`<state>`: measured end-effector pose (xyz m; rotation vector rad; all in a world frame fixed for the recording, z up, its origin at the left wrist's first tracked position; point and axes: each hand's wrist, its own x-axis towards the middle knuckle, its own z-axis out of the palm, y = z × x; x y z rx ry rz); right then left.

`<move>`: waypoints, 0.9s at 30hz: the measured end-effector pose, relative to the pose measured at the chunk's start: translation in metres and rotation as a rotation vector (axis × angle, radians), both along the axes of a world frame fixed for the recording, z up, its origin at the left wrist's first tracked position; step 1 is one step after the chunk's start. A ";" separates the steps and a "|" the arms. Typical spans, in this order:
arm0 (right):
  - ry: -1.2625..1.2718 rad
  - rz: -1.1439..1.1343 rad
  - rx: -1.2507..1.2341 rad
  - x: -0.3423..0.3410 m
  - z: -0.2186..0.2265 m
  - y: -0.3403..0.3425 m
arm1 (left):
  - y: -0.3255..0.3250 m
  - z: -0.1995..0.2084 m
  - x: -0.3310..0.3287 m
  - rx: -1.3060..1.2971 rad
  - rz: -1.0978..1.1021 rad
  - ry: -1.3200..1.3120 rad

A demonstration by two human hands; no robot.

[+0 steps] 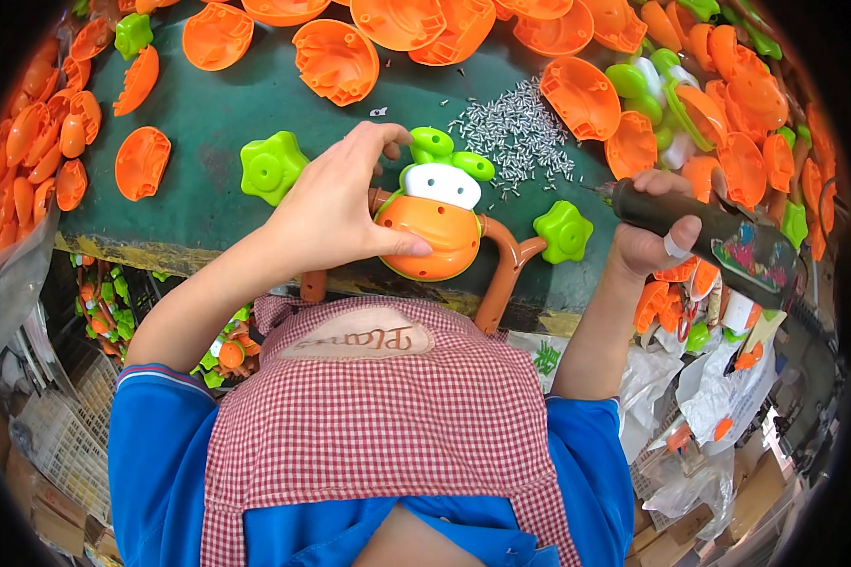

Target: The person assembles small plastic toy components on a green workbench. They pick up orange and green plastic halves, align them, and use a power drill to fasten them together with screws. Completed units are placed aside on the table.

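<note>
My left hand point(336, 203) is wrapped around the side of a plastic toy head point(432, 236), thumb on its orange front and fingers reaching to the green top. The head has a white band with two small dark holes. Brown branch-like tubes point(503, 260) extend from it, and green star-shaped pieces point(564, 232) lie at both sides. My right hand point(654, 222) is closed around a dark electric screwdriver point(752, 253), its thin bit pointing left, apart from the toy. A heap of small silver screws point(518, 132) lies beyond the head.
Many orange half shells point(336, 61) cover the far part of the green worktable point(194, 198). More orange parts point(43, 142) are piled at the left, and mixed green, white and orange pieces point(667, 94) at the right. Plastic bags point(714, 387) hang below the right edge.
</note>
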<state>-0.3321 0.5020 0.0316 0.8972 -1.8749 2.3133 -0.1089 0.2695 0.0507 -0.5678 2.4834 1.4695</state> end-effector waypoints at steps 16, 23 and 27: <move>-0.093 0.567 -0.380 0.067 0.067 -0.045 | 0.034 -0.011 -0.041 -0.477 -0.098 0.813; -0.076 0.605 -0.340 0.072 0.073 -0.048 | 0.029 -0.011 -0.031 -0.352 -0.016 0.734; -0.102 0.591 -0.351 0.080 0.074 -0.057 | 0.028 -0.007 -0.031 -0.309 -0.018 0.699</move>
